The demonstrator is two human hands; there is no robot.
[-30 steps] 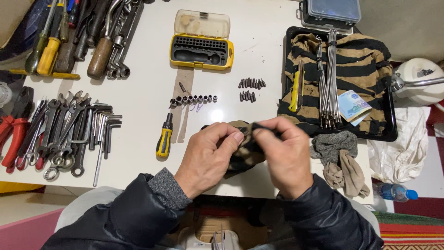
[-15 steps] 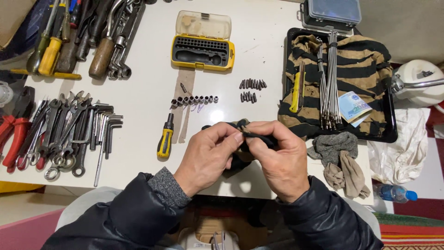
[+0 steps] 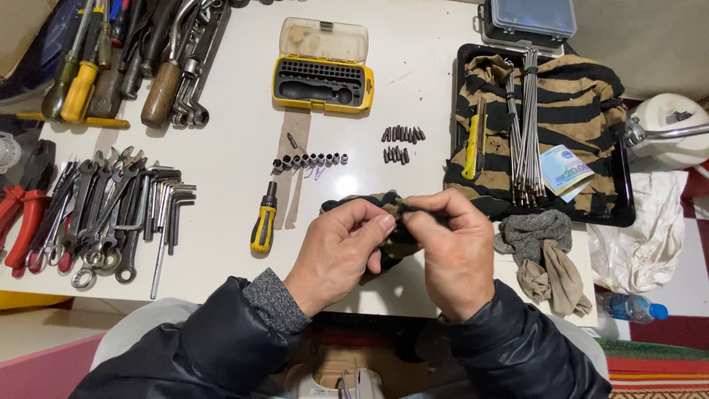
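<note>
Both hands, left (image 3: 341, 251) and right (image 3: 452, 247), pinch a striped rag (image 3: 384, 201) shut around a small dark tool, apparently mid-wipe; next calls for a firm twisting rub.

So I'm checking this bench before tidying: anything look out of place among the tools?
A folded banknote lies on the striped cloth in the black tray, beside the metal rods. It is paper money among tools. One loose bit lies apart from the socket row.
</note>
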